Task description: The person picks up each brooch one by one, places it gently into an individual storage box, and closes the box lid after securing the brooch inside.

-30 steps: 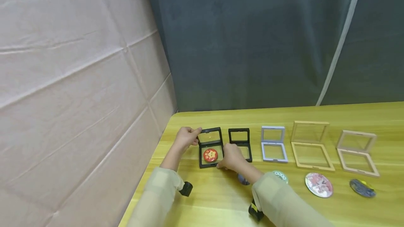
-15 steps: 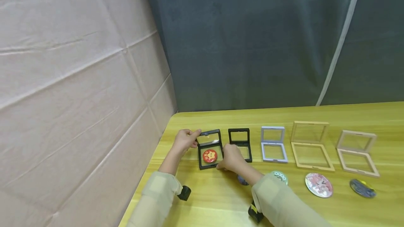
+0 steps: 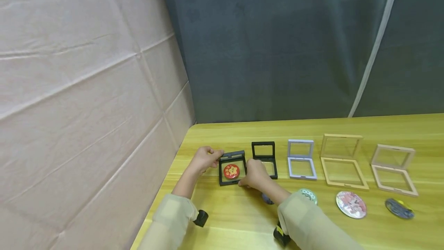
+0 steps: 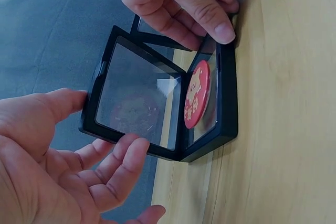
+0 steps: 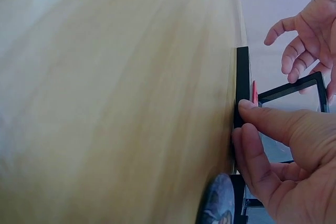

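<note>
A hinged black display frame [image 3: 227, 183] with clear film windows lies at the left end of the table. On its lower half rests a red round badge [image 3: 231, 171] with a yellow star figure. My left hand [image 3: 204, 159] holds the raised lid [image 4: 90, 109] at its outer corner, thumb on the top edge and fingers along the side. The lid leans over the badge, half folded. At the front right corner, my right hand [image 3: 256, 173] grips the base, its thumb on the front edge in the right wrist view [image 5: 299, 156].
To the right stand a smaller black frame [image 3: 263, 142], a lilac frame [image 3: 301, 176], a yellow frame [image 3: 345, 184] and a beige frame [image 3: 395, 189], all opened. Before them lie a dark badge [image 5: 218, 203], a green badge [image 3: 308, 195], a pink badge [image 3: 351, 205] and a grey one [image 3: 399, 208].
The lid of the left black frame has tipped forward toward its base, moved by my left hand. The right hand has stayed at the base's front corner.
</note>
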The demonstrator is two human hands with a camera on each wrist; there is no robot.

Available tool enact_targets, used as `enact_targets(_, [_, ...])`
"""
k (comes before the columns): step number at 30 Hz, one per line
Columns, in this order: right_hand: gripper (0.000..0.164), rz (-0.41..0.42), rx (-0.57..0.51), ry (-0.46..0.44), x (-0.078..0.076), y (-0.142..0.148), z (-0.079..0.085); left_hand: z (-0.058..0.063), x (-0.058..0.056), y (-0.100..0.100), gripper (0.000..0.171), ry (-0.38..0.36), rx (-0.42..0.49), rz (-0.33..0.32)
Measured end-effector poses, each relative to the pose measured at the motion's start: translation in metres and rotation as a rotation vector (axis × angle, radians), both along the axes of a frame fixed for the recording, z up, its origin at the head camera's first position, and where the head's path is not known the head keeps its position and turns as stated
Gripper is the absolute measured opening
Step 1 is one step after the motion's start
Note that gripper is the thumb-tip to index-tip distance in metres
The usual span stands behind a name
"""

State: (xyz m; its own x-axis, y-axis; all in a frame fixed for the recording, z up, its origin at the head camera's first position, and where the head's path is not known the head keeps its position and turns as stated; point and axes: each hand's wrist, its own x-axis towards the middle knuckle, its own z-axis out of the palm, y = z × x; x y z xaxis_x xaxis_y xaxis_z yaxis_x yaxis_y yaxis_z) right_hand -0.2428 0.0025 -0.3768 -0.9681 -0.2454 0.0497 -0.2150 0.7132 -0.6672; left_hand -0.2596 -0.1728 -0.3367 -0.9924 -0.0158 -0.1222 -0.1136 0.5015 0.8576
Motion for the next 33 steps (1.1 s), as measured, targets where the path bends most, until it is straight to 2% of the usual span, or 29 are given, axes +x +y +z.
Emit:
enact_targets(5, [0.036,-0.005,-0.007,-0.010,-0.001,0.000,-0.001,0.003,0.007,-0.001,0.036,-0.021,-0.050,-0.017])
enact_targets(8, [0.037,-0.009,-0.012,-0.019,0.000,-0.001,-0.001,0.003,0.011,-0.002,0.038,-0.014,-0.044,-0.035])
enact_targets(14, [0.037,-0.016,-0.020,-0.023,0.000,-0.002,0.000,-0.004,0.011,-0.004,0.042,-0.025,-0.040,-0.051])
enact_targets(18, [0.037,-0.019,-0.036,-0.029,0.000,-0.002,0.001,-0.005,0.013,-0.004,0.049,-0.031,-0.047,-0.071])
enact_targets(27, [0.036,-0.025,-0.035,-0.045,0.000,-0.002,-0.001,-0.006,0.018,-0.003,0.052,-0.012,-0.087,-0.065])
enact_targets(33, [0.036,-0.024,-0.030,-0.050,0.001,-0.002,-0.003,-0.010,0.021,-0.002,0.053,-0.017,-0.053,-0.064])
